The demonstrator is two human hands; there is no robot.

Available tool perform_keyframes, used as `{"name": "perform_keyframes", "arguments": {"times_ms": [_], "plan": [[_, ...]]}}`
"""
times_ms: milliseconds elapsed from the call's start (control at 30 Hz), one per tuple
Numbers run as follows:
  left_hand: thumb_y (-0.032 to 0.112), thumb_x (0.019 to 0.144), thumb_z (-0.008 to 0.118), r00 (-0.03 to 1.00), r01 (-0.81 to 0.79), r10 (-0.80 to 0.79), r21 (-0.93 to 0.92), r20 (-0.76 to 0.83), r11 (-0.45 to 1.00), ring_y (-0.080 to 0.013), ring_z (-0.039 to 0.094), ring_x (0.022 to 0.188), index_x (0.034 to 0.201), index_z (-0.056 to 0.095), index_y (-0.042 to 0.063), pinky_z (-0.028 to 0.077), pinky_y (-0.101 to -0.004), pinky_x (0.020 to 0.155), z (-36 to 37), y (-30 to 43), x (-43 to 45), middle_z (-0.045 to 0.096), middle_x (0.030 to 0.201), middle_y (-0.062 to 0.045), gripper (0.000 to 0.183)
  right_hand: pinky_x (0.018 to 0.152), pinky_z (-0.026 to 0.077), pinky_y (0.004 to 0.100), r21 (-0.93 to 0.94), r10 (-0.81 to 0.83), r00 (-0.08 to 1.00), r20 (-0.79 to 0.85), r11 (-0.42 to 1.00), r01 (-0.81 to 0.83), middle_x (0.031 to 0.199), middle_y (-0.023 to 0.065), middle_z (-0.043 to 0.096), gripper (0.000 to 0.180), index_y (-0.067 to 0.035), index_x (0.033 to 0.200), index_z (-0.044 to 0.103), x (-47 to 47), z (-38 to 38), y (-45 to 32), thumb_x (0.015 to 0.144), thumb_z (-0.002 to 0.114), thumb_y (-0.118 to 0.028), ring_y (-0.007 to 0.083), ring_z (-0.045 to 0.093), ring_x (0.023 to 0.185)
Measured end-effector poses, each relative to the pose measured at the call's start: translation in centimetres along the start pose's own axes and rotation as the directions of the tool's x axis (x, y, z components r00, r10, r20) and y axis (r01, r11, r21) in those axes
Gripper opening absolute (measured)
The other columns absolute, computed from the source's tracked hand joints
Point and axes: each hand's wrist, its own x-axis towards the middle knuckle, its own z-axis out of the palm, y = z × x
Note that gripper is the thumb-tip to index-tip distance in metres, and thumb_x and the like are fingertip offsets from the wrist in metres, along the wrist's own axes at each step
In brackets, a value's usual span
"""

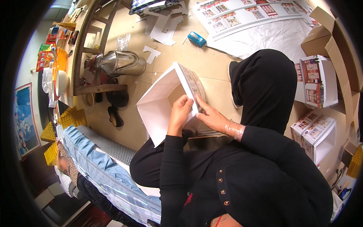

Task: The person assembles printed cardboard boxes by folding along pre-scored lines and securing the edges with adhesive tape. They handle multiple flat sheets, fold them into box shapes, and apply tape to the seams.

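Note:
An open white cardboard box [156, 113] with printed pictures on its outer side is held over my lap, its hollow inside showing white walls. My left hand [180, 113] reaches into the opening and pinches the near wall's rim between thumb and fingers. From the outer side, my right hand [212, 117] holds the same rim, its index finger laid along the printed face and its thumb at the edge. The other fingers of the right hand are partly hidden. Clear plastic film wraps my right wrist [235, 130].
Finished-looking printed boxes [314, 133] stand at right beside an open brown carton [340, 71]. Printed sheets [252, 14], white paper offcuts [164, 27] and a small blue plastic tool [197, 39] lie ahead. At left are a metal kettle [124, 63], a wooden frame [99, 89] and a reclining person [68, 167].

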Motion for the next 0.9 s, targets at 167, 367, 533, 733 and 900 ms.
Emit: {"name": "perform_keyframes", "arguments": {"times_ms": [167, 367, 533, 733, 900], "plan": [[0.009, 0.101, 0.056, 1.0, -0.013, 0.015, 0.113, -0.012, 0.993, -0.0082, 0.06, 0.078, 0.103, 0.064, -0.002, 0.05, -0.0244, 0.072, -0.9, 0.1, 0.4, 0.068, 0.092, -0.003, 0.014, 0.122, 0.022, 0.0365, 0.028, -0.013, 1.0, -0.025, 1.0, 0.014, 0.161, 0.0261, 0.024, 0.074, -0.001, 0.158, 0.017, 0.3, 0.4, 0.4, 0.095, 0.053, -0.017, 0.0347, 0.021, 0.152], [0.004, 0.093, 0.066, 0.999, -0.035, 0.035, 0.031, -0.008, 0.999, -0.0089, 0.061, 0.079, 0.103, 0.065, -0.002, 0.051, -0.0245, 0.074, -0.3, 0.7, -0.8, 0.069, 0.092, -0.004, 0.011, 0.12, 0.027, 0.0358, 0.042, 0.035, 0.991, -0.132, 0.999, -0.029, 0.157, 0.0291, 0.031, 0.078, 0.001, 0.157, 0.018, 0.2, 0.3, 0.2, 0.092, 0.057, -0.019, 0.037, 0.03, 0.148], [0.001, 0.089, 0.07, 1.0, -0.019, 0.022, 0.209, -0.011, 0.978, -0.0094, 0.062, 0.08, 0.106, 0.064, -0.002, 0.051, -0.0244, 0.074, -0.5, 0.1, -1.9, 0.068, 0.089, -0.005, 0.019, 0.117, 0.032, 0.0369, -0.011, 0.092, 0.981, -0.172, 0.995, -0.095, 0.154, 0.0289, 0.036, 0.077, 0.0, 0.157, 0.02, 0.0, 0.5, -0.8, 0.091, 0.057, -0.017, 0.0393, 0.036, 0.144], [-0.006, 0.086, 0.07, 0.994, -0.106, 0.107, 0.091, -0.008, 0.99, -0.0074, 0.058, 0.076, 0.117, 0.057, 0.0, 0.049, -0.0222, 0.072, 0.4, 0.2, -1.3, 0.063, 0.082, 0.0, 0.034, 0.104, 0.045, 0.0352, 0.136, -0.031, 0.981, -0.191, 0.989, 0.057, 0.154, 0.0181, 0.042, 0.073, -0.007, 0.158, 0.026, 1.1, 1.3, 0.9, 0.092, 0.057, -0.009, 0.0251, 0.052, 0.132], [-0.005, 0.09, 0.063, 0.992, -0.124, 0.124, 0.025, -0.005, 0.992, -0.0087, 0.059, 0.078, 0.121, 0.055, 0.002, 0.048, -0.0249, 0.072, 0.2, -0.4, -1.1, 0.064, 0.085, -0.003, 0.033, 0.111, 0.04, 0.0342, 0.121, -0.002, 0.985, -0.17, 0.992, 0.022, 0.157, 0.0222, 0.037, 0.066, -0.003, 0.156, 0.029, 1.2, 0.6, -0.3, 0.095, 0.053, -0.013, 0.0288, 0.043, 0.142]]}}
